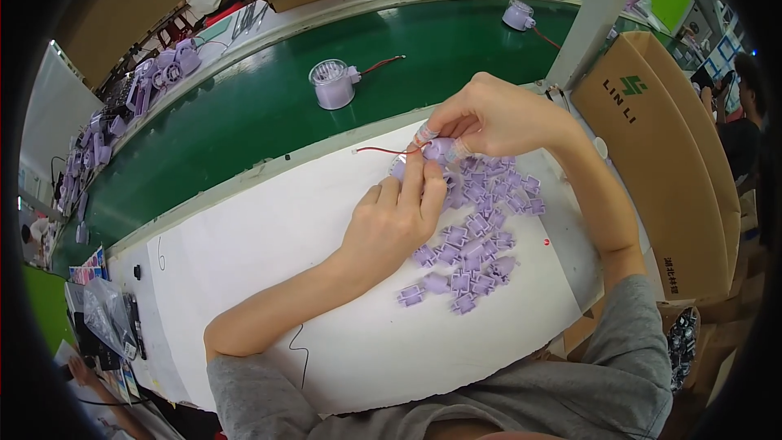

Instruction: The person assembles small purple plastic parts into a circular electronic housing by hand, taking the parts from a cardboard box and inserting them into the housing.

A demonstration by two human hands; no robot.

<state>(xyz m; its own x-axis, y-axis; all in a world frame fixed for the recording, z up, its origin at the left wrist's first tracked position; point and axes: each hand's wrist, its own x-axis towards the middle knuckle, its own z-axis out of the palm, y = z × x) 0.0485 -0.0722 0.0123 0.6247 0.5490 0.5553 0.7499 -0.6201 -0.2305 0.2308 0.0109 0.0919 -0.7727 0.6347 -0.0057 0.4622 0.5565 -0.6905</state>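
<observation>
My right hand (509, 118), with tape wrapped round its fingertips, grips a small light-purple plastic housing (440, 148) between thumb and fingers. From below, my left hand (391, 216) closes in on the same housing, its fingertips against it where the wire comes out. A thin red and dark wire (381, 148) runs leftward from there and ends in a small white plug. Beneath and beside my hands lies a heap of small light-purple plastic parts (472, 253). Another purple piece (397, 166) is partly hidden behind my left fingers.
White sheeting (244, 253) covers the bench. Beyond it runs a green conveyor belt (244, 106) carrying purple round units (334, 85) with wires. A cardboard box (660, 163) and a pale post (595, 20) stand at the right. More purple parts (155, 73) line the far left edge.
</observation>
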